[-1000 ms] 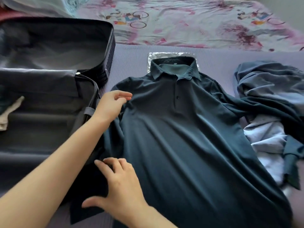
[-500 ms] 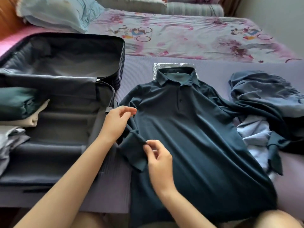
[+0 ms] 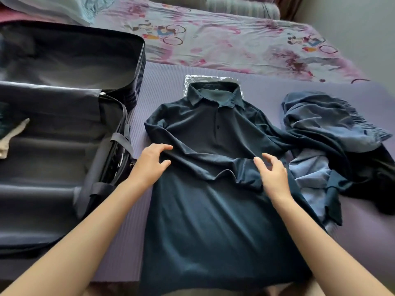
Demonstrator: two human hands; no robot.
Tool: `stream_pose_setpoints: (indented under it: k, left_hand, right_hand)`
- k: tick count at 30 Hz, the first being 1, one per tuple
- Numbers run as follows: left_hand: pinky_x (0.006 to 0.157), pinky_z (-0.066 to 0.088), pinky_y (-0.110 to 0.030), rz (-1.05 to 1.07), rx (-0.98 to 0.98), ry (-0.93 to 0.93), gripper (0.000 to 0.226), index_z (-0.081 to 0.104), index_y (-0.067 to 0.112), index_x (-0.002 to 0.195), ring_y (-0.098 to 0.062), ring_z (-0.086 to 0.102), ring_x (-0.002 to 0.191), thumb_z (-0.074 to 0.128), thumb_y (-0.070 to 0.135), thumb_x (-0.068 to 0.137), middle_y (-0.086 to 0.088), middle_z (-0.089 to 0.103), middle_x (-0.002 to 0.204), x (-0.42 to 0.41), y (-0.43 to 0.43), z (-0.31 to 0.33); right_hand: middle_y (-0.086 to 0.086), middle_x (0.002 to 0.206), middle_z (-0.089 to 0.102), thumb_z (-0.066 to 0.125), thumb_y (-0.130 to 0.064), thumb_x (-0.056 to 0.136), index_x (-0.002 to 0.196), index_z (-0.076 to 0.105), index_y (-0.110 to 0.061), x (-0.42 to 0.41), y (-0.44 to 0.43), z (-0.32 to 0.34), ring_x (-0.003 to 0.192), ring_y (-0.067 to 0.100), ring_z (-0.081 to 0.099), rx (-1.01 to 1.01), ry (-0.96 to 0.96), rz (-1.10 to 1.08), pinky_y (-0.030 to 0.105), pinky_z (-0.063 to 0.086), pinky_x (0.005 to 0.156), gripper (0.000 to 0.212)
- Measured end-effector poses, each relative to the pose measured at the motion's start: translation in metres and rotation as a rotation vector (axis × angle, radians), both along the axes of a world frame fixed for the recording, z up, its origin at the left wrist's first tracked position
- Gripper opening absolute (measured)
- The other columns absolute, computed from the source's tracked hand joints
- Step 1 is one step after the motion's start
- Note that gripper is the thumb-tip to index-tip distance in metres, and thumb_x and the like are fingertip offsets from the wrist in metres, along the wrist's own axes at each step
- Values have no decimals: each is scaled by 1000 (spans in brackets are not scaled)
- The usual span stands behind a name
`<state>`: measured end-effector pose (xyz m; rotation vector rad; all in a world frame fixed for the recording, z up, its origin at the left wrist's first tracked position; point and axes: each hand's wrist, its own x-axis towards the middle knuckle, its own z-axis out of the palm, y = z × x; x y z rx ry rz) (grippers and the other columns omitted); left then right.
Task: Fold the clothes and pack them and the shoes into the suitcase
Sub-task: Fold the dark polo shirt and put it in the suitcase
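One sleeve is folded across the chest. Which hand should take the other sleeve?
Probably the right. The right hand hovers beside the unfolded sleeve, which trails toward the blue clothes. The left hand rests on the shirt's opposite edge.

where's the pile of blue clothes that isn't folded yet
In the head view the pile of blue clothes lies crumpled on the purple mat at the right, touching a sleeve of the dark polo shirt, just beyond the right hand.

A ribbed purple mat (image 3: pixel 166 86) borders a pink cartoon-print bed sheet (image 3: pixel 235 43), with a plain pale wall (image 3: pixel 352 22) at right.
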<state>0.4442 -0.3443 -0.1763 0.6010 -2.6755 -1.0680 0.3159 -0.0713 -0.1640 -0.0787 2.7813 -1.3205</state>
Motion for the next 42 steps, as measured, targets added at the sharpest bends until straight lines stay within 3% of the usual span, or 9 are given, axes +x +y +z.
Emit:
stream_pose_setpoints:
  k: [5, 9, 15, 20, 25, 31, 37, 40, 42]
  left_hand:
    - [111, 28, -45, 12, -165, 48, 47, 52, 14, 131, -27, 36, 133, 63, 8, 85, -8, 45, 139, -35, -17, -9]
    - [116, 13, -46, -74, -333, -65, 48, 50, 18, 134, -22, 26, 140, 62, 14, 88, -2, 49, 139, -66, -32, -11]
    - [98, 32, -42, -22, -549, -80, 18, 73, 20, 97, -28, 56, 106, 66, 31, 84, -7, 69, 96, -89, -70, -16]
    - [91, 42, -40, 77, -350, 33, 15, 70, 13, 92, -31, 60, 94, 64, 26, 87, -10, 70, 89, -91, -80, -6]
    - [92, 41, -40, -93, -374, -195, 30, 71, 21, 99, -30, 58, 101, 61, 45, 85, -8, 68, 95, -88, -86, -2]
    - [78, 38, -29, -63, -243, -132, 16, 72, 19, 93, -23, 57, 90, 74, 25, 78, -2, 61, 83, -83, -83, 3]
    - [72, 36, -2, 33, -57, 24, 10, 67, 15, 93, -10, 55, 91, 68, 14, 83, 2, 63, 88, -88, -78, 10]
    - [77, 38, -21, 150, -88, 83, 20, 60, 13, 99, -15, 53, 90, 68, 24, 85, -3, 59, 93, -97, -84, 13]
    - [80, 40, -28, 203, -135, 117, 28, 57, 11, 100, -18, 53, 88, 68, 31, 83, -5, 58, 93, -108, -89, 15]
  right_hand:
    - [11, 131, 45, 63, -36, 88, 133, 51, -19, -28, -16, -11, 122, 32, 31, 493, 63, 251, 31, 19, 103, 50]
    - [2, 114, 54, 73, -28, 81, 93, 70, -20, -41, -7, -21, 114, 26, 35, 487, 161, 313, 26, 19, 89, 15]
    - [-1, 112, 49, 74, -31, 79, 111, 66, -27, -58, 6, -32, 110, 24, 34, 537, 241, 419, 20, 12, 83, 33]
    - [-4, 104, 41, 80, -25, 72, 101, 69, -22, -62, 19, -40, 100, 19, 34, 399, 300, 451, 26, 21, 94, 31]
    - [2, 103, 46, 81, -26, 70, 103, 71, -25, -62, 30, -42, 99, 21, 35, 408, 287, 439, 37, 29, 97, 34]
    - [0, 86, 56, 79, -15, 72, 86, 72, -15, -64, 28, -43, 91, 26, 47, 320, 239, 436, 22, 28, 81, 15]
    - [-12, 81, 64, 67, -4, 84, 80, 60, -23, -62, 21, -8, 78, 1, 57, -192, 223, 296, 14, 43, 78, 20]
    - [-12, 70, 58, 59, -14, 92, 82, 55, -26, -109, 14, 20, 62, 0, 51, -374, 89, 125, 19, 45, 61, 16]
    - [-3, 78, 58, 59, -19, 91, 84, 57, -25, -146, 1, 30, 69, 6, 51, -331, 119, 61, 24, 45, 67, 9]
